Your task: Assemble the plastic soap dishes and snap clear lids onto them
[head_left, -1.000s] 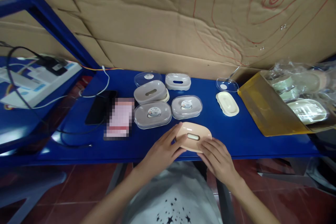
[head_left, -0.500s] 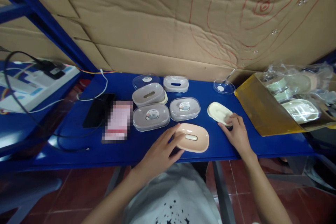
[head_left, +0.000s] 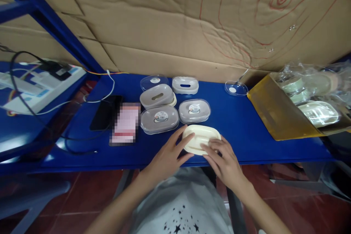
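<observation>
At the front edge of the blue table, a cream oval insert tray (head_left: 196, 144) lies over the peach soap dish, which is now almost wholly hidden beneath it. My left hand (head_left: 166, 153) grips the left end of the soap dish, its index finger lying over the cream tray and its thumb at the near side. My right hand (head_left: 226, 159) is closed on the tray's right end, fingertips on its upper face and thumb at the near rim. Just behind sit two grey soap boxes (head_left: 148, 126) (head_left: 182, 117) under clear, stickered lids.
Open grey soap dish parts (head_left: 149, 97) (head_left: 185, 89) and a clear lid (head_left: 146, 84) stand at the back. Another clear lid (head_left: 241, 89) lies beside a carton (head_left: 263, 113) of bagged parts. Left are a phone (head_left: 101, 117), a blurred pink item (head_left: 124, 124), cables and a power strip (head_left: 55, 89).
My right hand has brought the cream tray leftward from the table onto the peach soap dish, covering it. My left hand has stayed at the dish's left end. The view has shifted slightly.
</observation>
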The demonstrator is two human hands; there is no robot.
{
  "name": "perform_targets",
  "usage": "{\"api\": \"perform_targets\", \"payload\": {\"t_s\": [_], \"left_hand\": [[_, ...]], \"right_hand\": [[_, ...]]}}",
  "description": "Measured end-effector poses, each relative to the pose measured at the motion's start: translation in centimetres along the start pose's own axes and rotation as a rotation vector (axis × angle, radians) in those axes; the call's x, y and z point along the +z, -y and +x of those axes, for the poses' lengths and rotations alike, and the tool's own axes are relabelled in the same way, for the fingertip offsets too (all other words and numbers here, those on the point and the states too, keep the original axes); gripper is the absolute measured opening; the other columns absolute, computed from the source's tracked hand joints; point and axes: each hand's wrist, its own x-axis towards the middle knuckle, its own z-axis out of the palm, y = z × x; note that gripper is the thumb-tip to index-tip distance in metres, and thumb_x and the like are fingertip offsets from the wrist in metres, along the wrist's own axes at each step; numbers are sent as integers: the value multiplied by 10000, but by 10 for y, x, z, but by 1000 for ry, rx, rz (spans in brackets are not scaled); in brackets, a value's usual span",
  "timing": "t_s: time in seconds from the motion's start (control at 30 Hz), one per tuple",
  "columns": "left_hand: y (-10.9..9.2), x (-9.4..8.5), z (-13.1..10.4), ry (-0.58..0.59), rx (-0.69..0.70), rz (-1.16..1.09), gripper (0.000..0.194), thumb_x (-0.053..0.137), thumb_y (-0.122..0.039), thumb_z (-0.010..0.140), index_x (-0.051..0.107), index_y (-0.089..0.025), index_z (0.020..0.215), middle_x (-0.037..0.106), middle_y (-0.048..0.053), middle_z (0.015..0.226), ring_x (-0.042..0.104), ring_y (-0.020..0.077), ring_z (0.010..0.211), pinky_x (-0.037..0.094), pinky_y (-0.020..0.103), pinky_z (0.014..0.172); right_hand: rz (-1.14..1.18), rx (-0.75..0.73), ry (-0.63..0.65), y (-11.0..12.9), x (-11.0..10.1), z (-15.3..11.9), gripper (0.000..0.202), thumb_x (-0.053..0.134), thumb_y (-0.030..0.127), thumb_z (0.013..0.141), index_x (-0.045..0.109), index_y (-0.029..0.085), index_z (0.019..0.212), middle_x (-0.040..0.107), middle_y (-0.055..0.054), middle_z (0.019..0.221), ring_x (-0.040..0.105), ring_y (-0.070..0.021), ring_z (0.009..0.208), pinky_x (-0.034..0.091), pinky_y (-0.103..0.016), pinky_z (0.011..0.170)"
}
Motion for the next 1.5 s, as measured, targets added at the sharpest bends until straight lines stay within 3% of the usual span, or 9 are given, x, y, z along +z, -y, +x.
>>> {"api": "perform_targets", "payload": {"t_s": [0.27, 0.5, 0.7, 0.9, 1.07, 1.17, 1.27, 1.4, 1.5], "left_hand": [[0, 1, -2, 5, 1, 20, 575, 671, -326, 1060, 458, -314, 1594, 305, 89, 1771, 442, 304, 1579, 465, 459, 1269], [1, 0, 0, 41, -36, -27, 695, 657, -367, 1070, 319, -359, 1678, 384, 87, 1734, 469, 281, 1561, 476, 469, 1254], [0, -1, 2, 55, -12, -15, 566, 671, -352, 1061, 449, -330, 1581, 435, 110, 1689, 499, 298, 1533, 490, 505, 1241], [1, 3, 0, 14, 43, 50, 363, 652, -335, 1070, 571, -262, 1416, 418, 152, 1669, 508, 320, 1516, 513, 527, 1216], [0, 3, 2, -35, 73, 93, 299, 669, -336, 1057, 600, -211, 1320, 387, 191, 1671, 470, 353, 1535, 503, 550, 1221], [-2, 0, 4, -29, 61, 74, 214, 707, -308, 1029, 622, -202, 1195, 424, 180, 1646, 475, 355, 1523, 495, 555, 1227], [-4, -2, 5, -7, 35, 51, 209, 737, -290, 1002, 625, -212, 1160, 439, 161, 1633, 476, 350, 1515, 500, 552, 1220], [-4, -4, 4, 18, 17, 42, 242, 744, -285, 997, 617, -220, 1192, 427, 155, 1644, 465, 348, 1519, 496, 562, 1220], [-4, -4, 4, 21, 14, 30, 226, 745, -286, 995, 611, -221, 1165, 427, 154, 1650, 469, 350, 1519, 488, 567, 1228]], "right_hand": [[-99, -33, -48, 3, 11, -5, 457, 702, 174, 1024, 617, 223, 1471, 714, -121, 1255, 673, -287, 1246, 504, -603, 1155], [66, 30, -134, -10, 5, -10, 365, 724, 156, 1003, 697, 261, 1351, 717, -83, 1194, 695, -269, 1180, 525, -541, 1102], [-138, 200, -272, -59, -10, -22, 160, 731, 231, 1012, 761, 247, 1169, 739, -76, 1066, 701, -270, 1049, 546, -445, 933], [-426, 371, -156, -120, -26, -31, 280, 610, 413, 1078, 779, 203, 1151, 768, -132, 1109, 708, -320, 1043, 516, -471, 924], [-427, 369, -77, -133, -40, 26, 533, 515, 453, 1094, 544, 174, 1548, 648, -207, 1466, 610, -390, 1335, 475, -561, 1066], [-251, 207, 77, -137, -35, 81, 525, 471, 390, 1107, 476, 236, 1609, 556, -151, 1604, 509, -318, 1480, 406, -537, 1187], [-186, 201, 131, -163, -27, 130, 531, 503, 374, 1079, 506, 221, 1588, 495, -141, 1663, 447, -305, 1529, 315, -563, 1254], [-173, 358, 34, -218, -27, 160, 581, 605, 560, 994, 642, 152, 1405, 630, -230, 1502, 523, -366, 1430, 298, -684, 1220], [-112, 399, -6, -235, -33, 151, 456, 605, 656, 964, 741, 240, 1092, 790, -153, 1165, 669, -345, 1225, 424, -650, 1152]]}}
